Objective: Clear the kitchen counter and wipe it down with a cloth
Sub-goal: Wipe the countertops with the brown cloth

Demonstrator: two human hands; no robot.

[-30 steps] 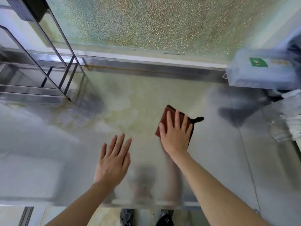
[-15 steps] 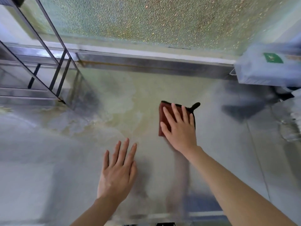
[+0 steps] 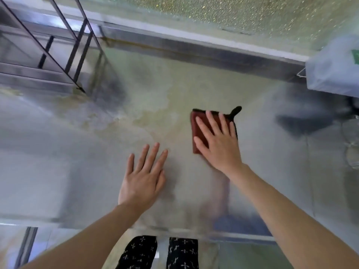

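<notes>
A dark red cloth (image 3: 196, 127) with a black hanging loop lies flat on the shiny steel counter (image 3: 97, 136). My right hand (image 3: 217, 144) presses down on the cloth with fingers spread, covering most of it. My left hand (image 3: 143, 175) rests flat on the bare counter to the left of the cloth, fingers apart, holding nothing. A pale yellowish smear (image 3: 153, 111) shows on the counter just left of and beyond the cloth.
A black wire rack (image 3: 64, 41) stands at the back left. A pale blue box (image 3: 334, 68) with a green label sits at the back right, with clear plastic items (image 3: 351, 144) below it at the right edge. A raised steel lip runs under the frosted window.
My right hand has slid the cloth a little away from me and turned it square; the loop now points up-right. My left hand stays flat on the counter. The view tilted down.
</notes>
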